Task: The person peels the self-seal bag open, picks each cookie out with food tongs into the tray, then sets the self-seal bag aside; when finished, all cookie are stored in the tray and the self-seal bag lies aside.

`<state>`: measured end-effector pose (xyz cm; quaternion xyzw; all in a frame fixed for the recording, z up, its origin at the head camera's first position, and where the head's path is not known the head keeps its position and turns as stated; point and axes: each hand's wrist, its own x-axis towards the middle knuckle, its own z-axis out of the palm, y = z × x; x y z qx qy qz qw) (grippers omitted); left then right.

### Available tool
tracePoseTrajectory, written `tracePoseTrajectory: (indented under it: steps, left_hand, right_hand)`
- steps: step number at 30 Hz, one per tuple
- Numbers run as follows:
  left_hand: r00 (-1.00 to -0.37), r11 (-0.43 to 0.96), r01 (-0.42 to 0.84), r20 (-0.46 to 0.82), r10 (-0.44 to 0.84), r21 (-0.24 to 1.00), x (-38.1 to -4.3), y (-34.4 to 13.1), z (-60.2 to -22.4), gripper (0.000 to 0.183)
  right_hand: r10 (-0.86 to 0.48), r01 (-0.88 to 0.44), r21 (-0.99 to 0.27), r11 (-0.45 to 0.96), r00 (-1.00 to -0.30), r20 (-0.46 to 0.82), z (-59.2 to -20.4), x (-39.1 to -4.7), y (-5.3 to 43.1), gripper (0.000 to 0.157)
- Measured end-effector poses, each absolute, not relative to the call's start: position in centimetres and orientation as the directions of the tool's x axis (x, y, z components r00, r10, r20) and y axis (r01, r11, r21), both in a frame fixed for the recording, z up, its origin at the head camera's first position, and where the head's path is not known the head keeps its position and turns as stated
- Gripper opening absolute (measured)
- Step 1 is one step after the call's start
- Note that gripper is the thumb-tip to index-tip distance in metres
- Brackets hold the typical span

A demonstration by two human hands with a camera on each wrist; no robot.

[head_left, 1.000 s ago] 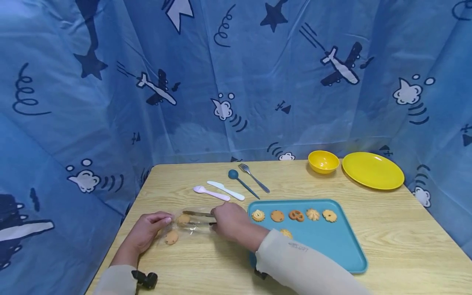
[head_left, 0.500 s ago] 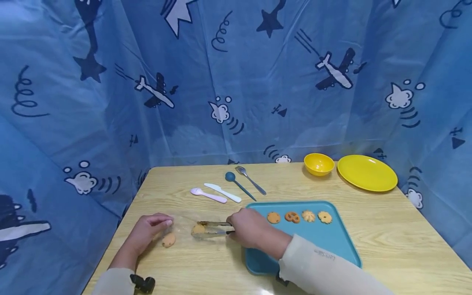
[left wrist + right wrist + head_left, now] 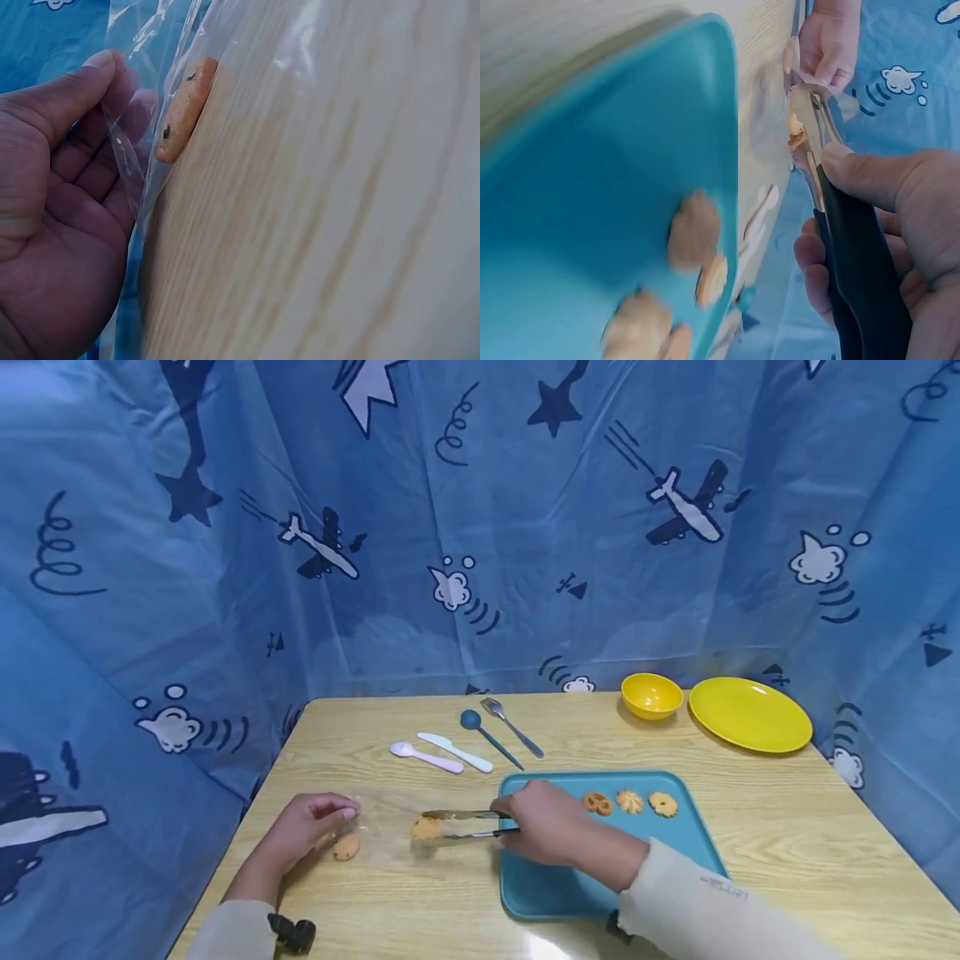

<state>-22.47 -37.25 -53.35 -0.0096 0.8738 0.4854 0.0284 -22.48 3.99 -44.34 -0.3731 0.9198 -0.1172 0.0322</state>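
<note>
My left hand [image 3: 300, 833] pinches the edge of a clear plastic bag [image 3: 146, 45] at the left of the table. Inside the bag, close to those fingers, lies a round cookie [image 3: 187, 109] with dark chips. My right hand [image 3: 547, 822], over the left part of the blue tray [image 3: 555, 893], grips black-handled metal tongs [image 3: 862, 262] that point left. Between the tongs' tips is another cookie [image 3: 426, 828], near the right end of the bag; whether it is still within the plastic I cannot tell.
Several cookies lie on the tray, including a pretzel-shaped one [image 3: 597, 802]; my right hand hides others. Behind lie a pink spoon [image 3: 427, 757], a white knife [image 3: 455, 752], a teal spoon [image 3: 471, 720] and a fork [image 3: 513, 727]. A yellow bowl [image 3: 652, 697] and yellow plate [image 3: 750, 714] stand back right.
My right hand has moved to the right, over the tray, drawing the tongs and their cookie toward the bag's right end. The left hand has stayed almost still with the bag's edge.
</note>
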Motion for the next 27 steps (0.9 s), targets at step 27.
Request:
tracePoseTrajectory:
  steps: [27]
  left_hand:
    - [-0.996,0.506,-0.065,-0.091,0.026,0.860,-22.9,-36.7,-53.6,0.026]
  right_hand:
    - [-0.605,-0.559,-0.307,0.770,-0.792,-0.076,-42.3,-20.7,28.3,0.044]
